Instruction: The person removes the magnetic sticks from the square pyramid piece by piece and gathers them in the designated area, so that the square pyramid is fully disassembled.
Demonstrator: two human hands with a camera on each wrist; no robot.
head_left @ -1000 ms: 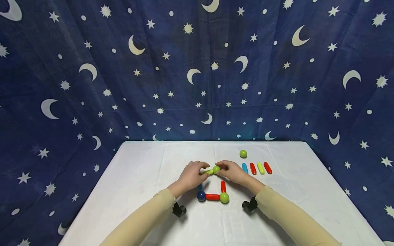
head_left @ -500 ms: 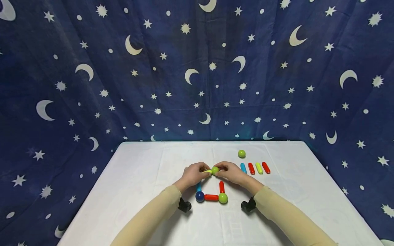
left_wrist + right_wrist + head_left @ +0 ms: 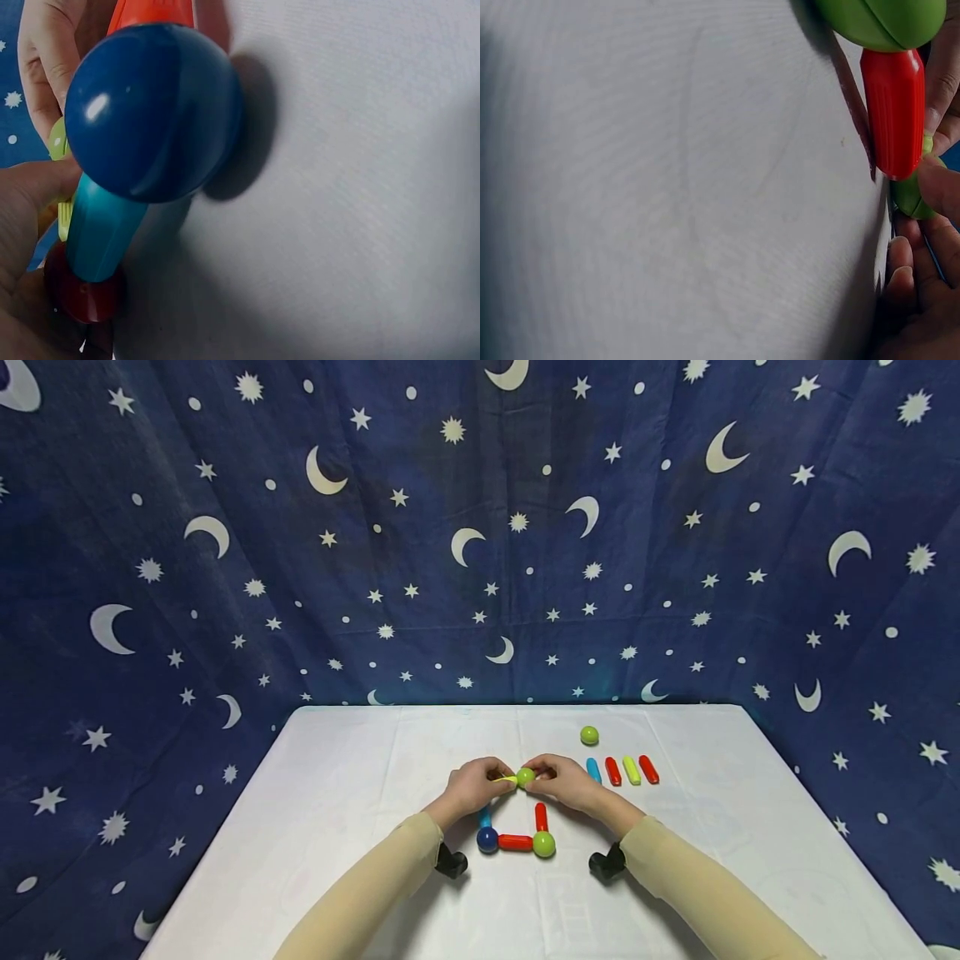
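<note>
In the head view my left hand point(image 3: 470, 787) pinches a yellow-green rod point(image 3: 507, 779), and my right hand point(image 3: 567, 780) grips a green ball point(image 3: 526, 777) that touches the rod's right end. Nearer me lie a dark blue ball point(image 3: 487, 839), a red rod point(image 3: 515, 842) and a second green ball point(image 3: 543, 844), joined in a row. A blue rod point(image 3: 484, 817) runs back from the blue ball, and another red rod point(image 3: 542, 817) from the green one. The left wrist view shows a dark red ball point(image 3: 86, 292) at the blue rod's far end, beside my left fingers.
Behind my right hand, a blue rod point(image 3: 593, 770), a red rod point(image 3: 613, 772), a yellow-green rod point(image 3: 632, 770) and another red rod point(image 3: 649, 769) lie side by side. A loose green ball point(image 3: 589, 735) sits farther back. A starry blue cloth point(image 3: 420, 652) hangs behind the white table point(image 3: 360, 760).
Compared with a second ago, the left hand is closer to the right one and less of the yellow-green rod shows between them. Since half a second ago, hardly anything has moved.
</note>
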